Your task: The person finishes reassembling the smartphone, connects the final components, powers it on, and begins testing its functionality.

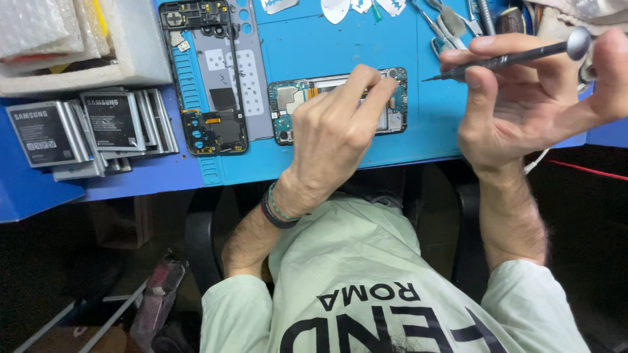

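Blue covers the whole workbench: a blue repair mat [314, 46] lies on a blue table edge, with dark floor and a chair below; the head view looks straight down past a pale green shirt [366, 281]. At the mat's middle lies an opened phone [288, 104], its circuit board and frame bare, lengthwise across the mat; the left hand [333, 134] rests over it, fingers bent and pinched together at the tips on the phone's upper edge, though what the fingertips grip, if anything, cannot be told; a beaded band and a dark band circle that wrist. The right hand [523, 98] hovers just right of the phone, apart from it, fingers loosely curled; thumb and forefinger hold a slim metal screwdriver [504, 60], its tip pointing left toward the phone. Left of the phone lie a dark phone frame [216, 131] and a grey back plate [245, 78]; further left a row of grey phone batteries [91, 127]; tweezers [445, 26] and picks lie along the top edge.
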